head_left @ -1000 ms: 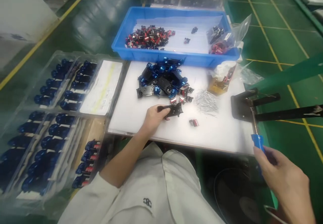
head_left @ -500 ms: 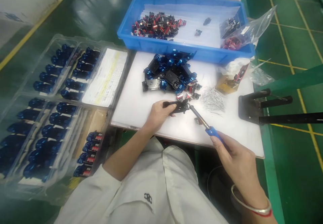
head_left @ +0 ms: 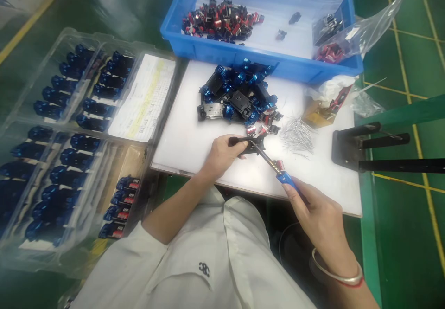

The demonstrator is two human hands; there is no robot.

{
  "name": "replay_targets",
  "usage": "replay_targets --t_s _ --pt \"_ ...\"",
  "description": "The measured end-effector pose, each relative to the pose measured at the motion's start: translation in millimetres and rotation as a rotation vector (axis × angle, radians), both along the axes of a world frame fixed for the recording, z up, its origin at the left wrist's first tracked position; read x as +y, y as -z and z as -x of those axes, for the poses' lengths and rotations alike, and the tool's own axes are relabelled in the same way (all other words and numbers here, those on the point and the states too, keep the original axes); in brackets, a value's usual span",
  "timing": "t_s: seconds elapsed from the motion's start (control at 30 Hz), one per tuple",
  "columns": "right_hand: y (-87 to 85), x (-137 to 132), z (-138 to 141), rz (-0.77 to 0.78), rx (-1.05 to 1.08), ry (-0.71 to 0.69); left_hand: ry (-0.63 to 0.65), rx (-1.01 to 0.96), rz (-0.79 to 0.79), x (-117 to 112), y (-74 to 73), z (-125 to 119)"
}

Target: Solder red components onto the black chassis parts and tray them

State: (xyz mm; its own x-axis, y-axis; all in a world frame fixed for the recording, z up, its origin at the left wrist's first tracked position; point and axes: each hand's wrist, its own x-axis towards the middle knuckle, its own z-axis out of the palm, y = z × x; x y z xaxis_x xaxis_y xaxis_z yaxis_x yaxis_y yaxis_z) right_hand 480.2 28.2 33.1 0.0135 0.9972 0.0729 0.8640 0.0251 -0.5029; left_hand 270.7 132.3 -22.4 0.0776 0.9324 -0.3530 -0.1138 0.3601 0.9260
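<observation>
Pinched in my left hand [head_left: 221, 157] is a black toy car chassis [head_left: 256, 145], held just above the white board. My right hand [head_left: 318, 214] grips a soldering iron [head_left: 285, 178] by its blue handle. The iron's metal tip reaches over the chassis; whether it touches cannot be made out. Behind the chassis lie several small red-and-black parts [head_left: 251, 131] and a pile of black chassis with shiny blue pieces [head_left: 240, 101]. Another small red part [head_left: 279, 164] sits beside the iron's shaft. Thin metal pins [head_left: 298, 135] are heaped to the right.
A blue bin [head_left: 222, 54] of red-and-black parts stands at the back. On the left, clear divided trays [head_left: 99, 135] hold rows of blue-and-black pieces and a paper sheet [head_left: 142, 98]. A black stand [head_left: 347, 149] and an opened brown packet [head_left: 320, 114] are at right.
The soldering iron and my right hand have shifted left, bringing the tip further over the chassis. My left hand keeps its hold. The camera view has tilted slightly.
</observation>
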Motion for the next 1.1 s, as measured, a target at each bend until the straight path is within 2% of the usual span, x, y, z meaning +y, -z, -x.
replay_targets --t_s 0.43,0.73,0.83,0.93,1.0,1.1 --pt "2.2 0 -1 -0.019 -0.072 -0.031 0.002 -0.011 0.01 0 0.0 0" --pt "5.9 -2 1 -0.01 -0.06 -0.015 0.007 -0.048 0.042 2 -9.3 0" --pt "-3.2 -1 -2 0.021 0.02 0.033 -0.003 -0.085 0.042 2 -4.4 -1" --pt "-14.0 0 -6 0.109 0.15 0.15 -0.004 -0.116 0.019 1 1.0 0" --pt "-17.3 3 -7 0.189 0.307 0.221 0.0 -0.09 -0.012 -1 0.4 1" --pt "-14.0 12 -5 0.249 0.607 0.273 0.025 0.064 -0.133 -9 -8.9 3"
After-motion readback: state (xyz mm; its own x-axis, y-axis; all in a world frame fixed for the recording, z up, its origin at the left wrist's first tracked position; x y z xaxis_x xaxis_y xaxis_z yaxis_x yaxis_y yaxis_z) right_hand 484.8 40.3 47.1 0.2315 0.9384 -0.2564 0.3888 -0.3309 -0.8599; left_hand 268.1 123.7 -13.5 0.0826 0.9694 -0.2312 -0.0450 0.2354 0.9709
